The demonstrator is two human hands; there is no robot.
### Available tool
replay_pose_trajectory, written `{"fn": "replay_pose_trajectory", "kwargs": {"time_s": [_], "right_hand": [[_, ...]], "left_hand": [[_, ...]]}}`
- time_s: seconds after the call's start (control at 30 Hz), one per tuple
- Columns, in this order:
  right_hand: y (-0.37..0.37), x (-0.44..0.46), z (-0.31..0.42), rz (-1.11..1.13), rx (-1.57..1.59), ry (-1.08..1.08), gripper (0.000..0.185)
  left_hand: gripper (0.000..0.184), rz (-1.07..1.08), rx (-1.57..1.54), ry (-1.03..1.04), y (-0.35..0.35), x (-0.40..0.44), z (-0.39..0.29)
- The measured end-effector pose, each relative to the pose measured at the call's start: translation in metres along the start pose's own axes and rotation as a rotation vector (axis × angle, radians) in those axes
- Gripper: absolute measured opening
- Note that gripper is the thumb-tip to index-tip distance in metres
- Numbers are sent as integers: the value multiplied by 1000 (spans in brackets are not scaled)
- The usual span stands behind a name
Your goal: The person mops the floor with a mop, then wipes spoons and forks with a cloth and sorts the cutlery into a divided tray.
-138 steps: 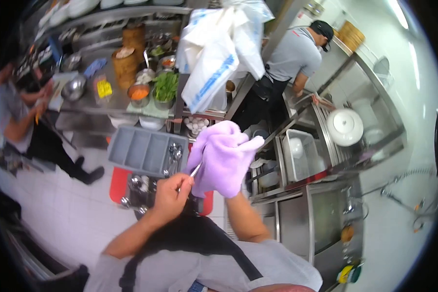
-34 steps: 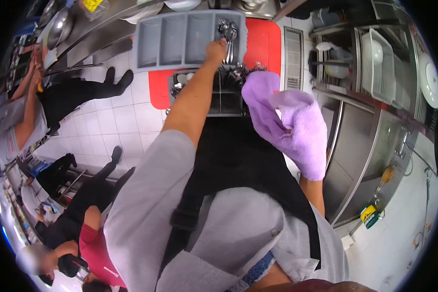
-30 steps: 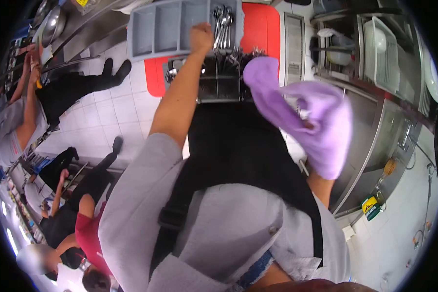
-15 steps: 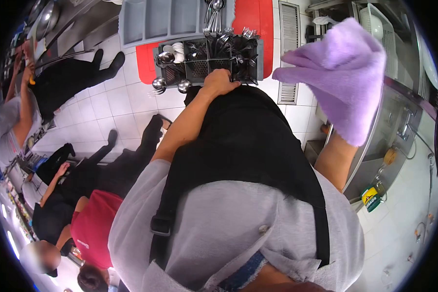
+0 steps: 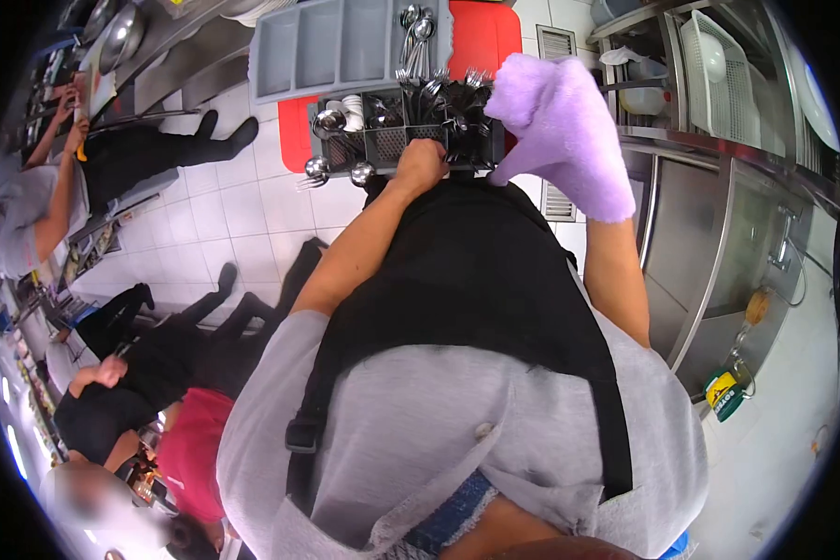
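My left hand is closed on the near edge of a grey cutlery basket, right against my black apron. The basket has several compartments holding forks, spoons and white spoons. Some spoons and a fork stick out over its near left corner. A purple cloth covers my right hand, hiding the fingers. It is held at the right end of the basket, its lower tip by the near right corner.
Behind the basket lies a grey cutlery tray with spoons in its right compartment. A red surface shows beneath both. Metal shelving with a white rack stands at right. Several people work at left, one holding a yellow-handled tool.
My right hand has brought the purple cloth left and down to the basket's right end. My left hand keeps its place at the near edge. The view has shifted slightly.
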State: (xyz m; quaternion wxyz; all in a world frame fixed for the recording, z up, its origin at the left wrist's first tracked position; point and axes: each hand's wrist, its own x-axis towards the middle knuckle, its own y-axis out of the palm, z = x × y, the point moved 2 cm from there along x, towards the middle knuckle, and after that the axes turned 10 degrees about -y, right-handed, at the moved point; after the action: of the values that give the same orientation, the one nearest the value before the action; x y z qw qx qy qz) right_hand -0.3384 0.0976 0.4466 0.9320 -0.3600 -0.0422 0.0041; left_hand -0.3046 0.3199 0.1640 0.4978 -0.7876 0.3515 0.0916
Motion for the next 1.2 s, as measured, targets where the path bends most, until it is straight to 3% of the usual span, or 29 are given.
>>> {"fn": "replay_pose_trajectory", "kwargs": {"time_s": [0.2,0.33,0.5,0.6,0.63,0.7,0.73,0.8,0.9,0.97,1.03,1.1,1.17,1.2], "right_hand": [[17,-4,-9,85,-183,-21,61],[44,2,-36,178,-288,66,66],[66,33,-12,750,-977,-393,46],[68,28,-6,149,-673,-410,21],[63,21,-6,-99,-53,-171,18],[55,23,-11,-300,271,-21,17],[58,28,-29,-263,-23,-104,18],[58,36,-44,-146,-466,-179,17],[27,38,-10,130,-844,-181,10],[12,34,1,152,-953,-184,10],[7,24,-12,-65,-1013,-254,14],[8,17,-24,-327,-768,-285,11],[17,12,-38,-606,-209,-259,2],[18,12,-42,-630,-65,-257,3]], "left_hand": [[20,-98,97,24,-59,-5,-14],[14,-350,58,323,-126,-25,-55],[14,-404,-38,469,-194,-40,-122],[14,-397,-238,496,-194,-32,-137],[19,-413,-325,483,-191,-34,-140],[24,-512,-531,342,-182,-48,-149],[26,-552,-631,270,-177,-56,-150],[33,-287,-611,103,-142,-54,-122],[36,157,-664,68,-117,-66,-118],[37,212,-766,93,-128,-81,-137],[37,183,-830,109,-138,-84,-138],[37,108,-821,86,-152,-96,-151],[37,35,-805,148,-157,-101,-153],[37,1,-796,179,-159,-103,-154]]}}
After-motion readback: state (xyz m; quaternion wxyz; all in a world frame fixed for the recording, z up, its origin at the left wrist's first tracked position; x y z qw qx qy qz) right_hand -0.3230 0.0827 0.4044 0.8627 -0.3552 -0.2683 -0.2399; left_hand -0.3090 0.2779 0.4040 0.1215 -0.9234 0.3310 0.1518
